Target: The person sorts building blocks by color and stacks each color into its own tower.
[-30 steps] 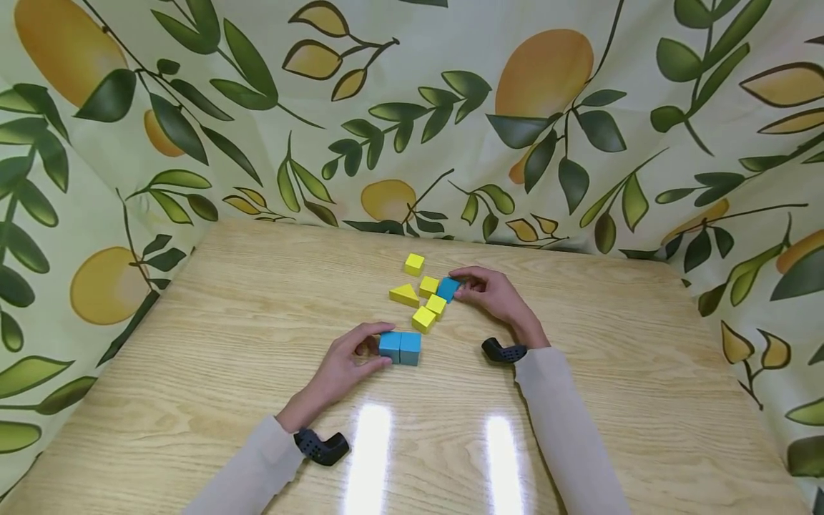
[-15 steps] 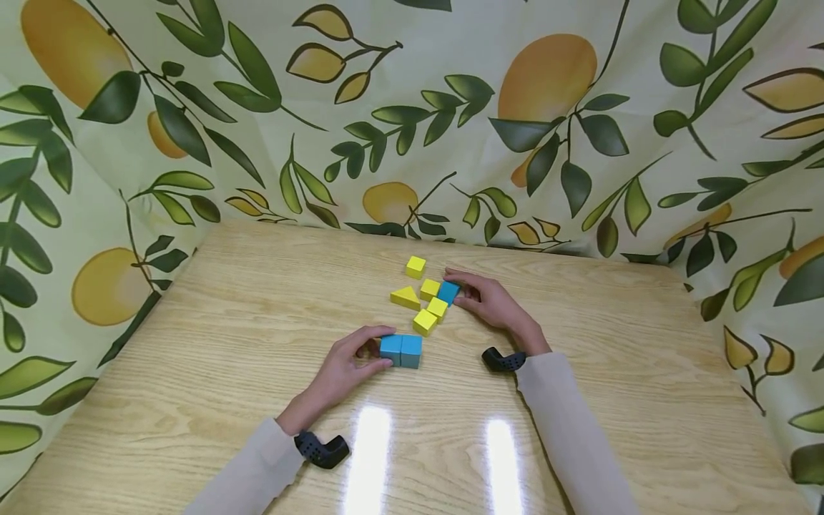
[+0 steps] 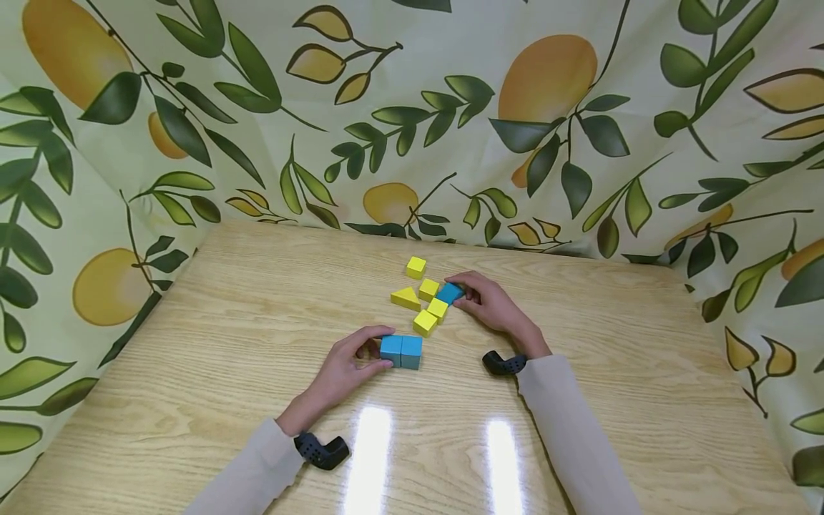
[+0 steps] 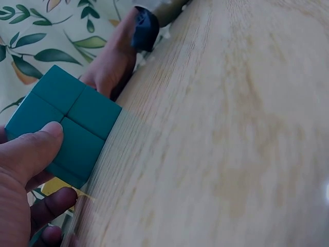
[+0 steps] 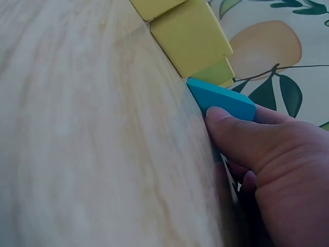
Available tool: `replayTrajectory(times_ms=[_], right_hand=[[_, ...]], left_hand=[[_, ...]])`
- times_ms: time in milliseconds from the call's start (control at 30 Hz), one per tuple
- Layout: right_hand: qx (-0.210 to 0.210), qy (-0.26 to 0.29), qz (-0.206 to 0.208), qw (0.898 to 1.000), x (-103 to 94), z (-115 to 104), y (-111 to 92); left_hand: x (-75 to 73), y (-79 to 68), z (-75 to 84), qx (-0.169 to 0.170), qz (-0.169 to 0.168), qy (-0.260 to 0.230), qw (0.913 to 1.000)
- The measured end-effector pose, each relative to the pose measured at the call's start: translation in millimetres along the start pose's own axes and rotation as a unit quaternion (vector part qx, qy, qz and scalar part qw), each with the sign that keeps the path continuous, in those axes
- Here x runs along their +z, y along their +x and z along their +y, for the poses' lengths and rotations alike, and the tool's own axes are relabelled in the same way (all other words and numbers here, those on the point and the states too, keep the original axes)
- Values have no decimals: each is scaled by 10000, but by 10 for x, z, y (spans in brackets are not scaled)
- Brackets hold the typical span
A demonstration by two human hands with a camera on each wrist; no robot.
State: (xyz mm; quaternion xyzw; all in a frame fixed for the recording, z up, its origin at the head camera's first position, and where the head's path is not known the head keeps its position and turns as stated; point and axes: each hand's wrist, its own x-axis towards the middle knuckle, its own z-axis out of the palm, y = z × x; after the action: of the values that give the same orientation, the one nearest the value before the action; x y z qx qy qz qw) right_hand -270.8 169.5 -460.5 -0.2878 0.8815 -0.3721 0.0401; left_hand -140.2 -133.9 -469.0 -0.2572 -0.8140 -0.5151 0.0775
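My left hand (image 3: 347, 361) holds the near end of a small stack of blue cubes (image 3: 401, 351), two wide and two high in the left wrist view, with the thumb pressed on one cube (image 4: 82, 149). My right hand (image 3: 489, 300) pinches a blue block (image 3: 449, 293) with a slanted end between thumb and fingers. In the right wrist view this blue block (image 5: 222, 98) sits low against the tabletop, close to yellow cubes (image 5: 190, 38). Just left of it in the head view lie a yellow cube (image 3: 428, 289) and another yellow cube (image 3: 438, 309).
A yellow triangular block (image 3: 405, 298) lies left of the yellow cubes. One yellow cube (image 3: 415, 267) stands apart at the back, and another yellow cube (image 3: 425, 322) sits nearer the blue stack. The wooden table (image 3: 270, 286) ends at a leaf-patterned cloth (image 3: 412, 107).
My right hand has turned its blue block so that it lies flatter and slightly further right. The left hand keeps its hold on the blue stack in the same place.
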Motion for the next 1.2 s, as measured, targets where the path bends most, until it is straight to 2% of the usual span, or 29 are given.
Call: replayTrajectory(times_ms=[367,700,1000,1200], right_hand=[[-42,-40,320,9995,8,5,-52],[48,-70,615,9981,10,13,-114],[100,-38,809,9967,24,-17,-261],[61,-104,935,9955,42,-56,-392]], left_hand=[[9,-1,5,-14,-40,8,10000],[21,7,27,149,29,-71,9999],[11,-4,18,-39,-25,16,10000],[-1,0,14,-41,-7,14,10000]])
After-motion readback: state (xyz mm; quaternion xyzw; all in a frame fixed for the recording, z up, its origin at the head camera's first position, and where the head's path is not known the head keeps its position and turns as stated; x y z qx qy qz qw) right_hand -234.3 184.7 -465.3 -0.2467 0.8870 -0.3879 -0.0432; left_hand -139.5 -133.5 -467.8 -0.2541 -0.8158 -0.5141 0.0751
